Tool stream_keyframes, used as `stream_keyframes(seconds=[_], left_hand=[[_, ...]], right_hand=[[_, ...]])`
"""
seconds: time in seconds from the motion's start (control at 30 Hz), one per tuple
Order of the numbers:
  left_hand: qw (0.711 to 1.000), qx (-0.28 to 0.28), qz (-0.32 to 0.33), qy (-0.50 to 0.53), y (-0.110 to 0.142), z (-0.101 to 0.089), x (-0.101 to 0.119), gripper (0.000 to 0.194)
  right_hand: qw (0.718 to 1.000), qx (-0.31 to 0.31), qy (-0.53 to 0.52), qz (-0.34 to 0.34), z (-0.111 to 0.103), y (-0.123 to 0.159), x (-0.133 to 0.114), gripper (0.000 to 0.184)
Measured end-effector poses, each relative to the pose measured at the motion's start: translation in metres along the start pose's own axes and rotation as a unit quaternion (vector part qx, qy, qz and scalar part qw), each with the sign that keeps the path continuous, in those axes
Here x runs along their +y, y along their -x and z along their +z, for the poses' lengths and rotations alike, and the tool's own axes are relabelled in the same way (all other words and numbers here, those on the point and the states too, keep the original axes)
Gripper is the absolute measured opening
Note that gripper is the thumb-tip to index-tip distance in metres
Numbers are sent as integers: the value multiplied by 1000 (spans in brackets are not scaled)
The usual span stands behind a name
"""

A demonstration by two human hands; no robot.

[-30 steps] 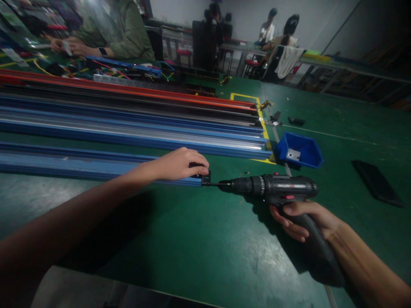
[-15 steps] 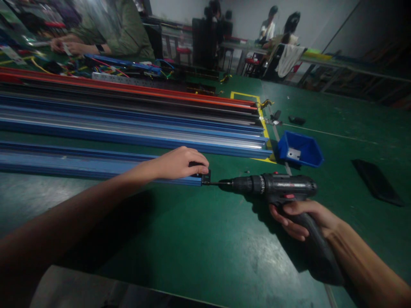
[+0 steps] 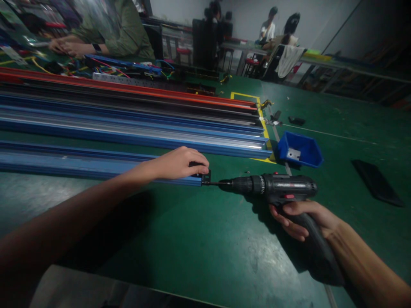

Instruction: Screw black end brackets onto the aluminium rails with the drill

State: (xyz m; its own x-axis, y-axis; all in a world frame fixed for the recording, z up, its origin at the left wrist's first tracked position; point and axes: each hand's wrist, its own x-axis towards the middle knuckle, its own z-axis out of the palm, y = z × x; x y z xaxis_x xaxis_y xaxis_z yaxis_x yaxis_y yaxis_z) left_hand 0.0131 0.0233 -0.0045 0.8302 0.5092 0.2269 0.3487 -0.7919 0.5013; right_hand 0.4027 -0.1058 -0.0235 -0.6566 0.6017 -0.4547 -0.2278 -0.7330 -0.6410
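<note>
My right hand point(image 3: 300, 218) is wrapped round the handle of a black cordless drill point(image 3: 289, 186), which lies level and points left. Its long thin bit reaches the end of a blue metal profile point(image 3: 105, 164), at a small black end bracket point(image 3: 207, 176). My left hand point(image 3: 180, 163) rests over that end of the profile, thumb and fingers closed on the black bracket, partly hiding it. A small screw point(image 3: 247, 172) lies on the green table behind the drill's chuck.
More blue profiles point(image 3: 135, 128) and an orange one point(image 3: 135, 87) lie side by side beyond. To the right are a blue bin point(image 3: 305, 147) with a metal plate point(image 3: 293, 154) inside and a dark phone-like slab point(image 3: 377, 182). A co-worker in a green sleeve point(image 3: 131, 34) sits across the table.
My hands, the drill and the profile stay in place. Across the table, the co-worker's hands have shifted slightly.
</note>
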Motion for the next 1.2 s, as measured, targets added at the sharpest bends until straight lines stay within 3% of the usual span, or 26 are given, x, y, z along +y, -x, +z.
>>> stream_keyframes(seconds=[1.2], left_hand=[[1000, 1, -1, 0, 0, 0, 0, 27]], right_hand=[[1000, -11, -6, 5, 0, 0, -2, 23]])
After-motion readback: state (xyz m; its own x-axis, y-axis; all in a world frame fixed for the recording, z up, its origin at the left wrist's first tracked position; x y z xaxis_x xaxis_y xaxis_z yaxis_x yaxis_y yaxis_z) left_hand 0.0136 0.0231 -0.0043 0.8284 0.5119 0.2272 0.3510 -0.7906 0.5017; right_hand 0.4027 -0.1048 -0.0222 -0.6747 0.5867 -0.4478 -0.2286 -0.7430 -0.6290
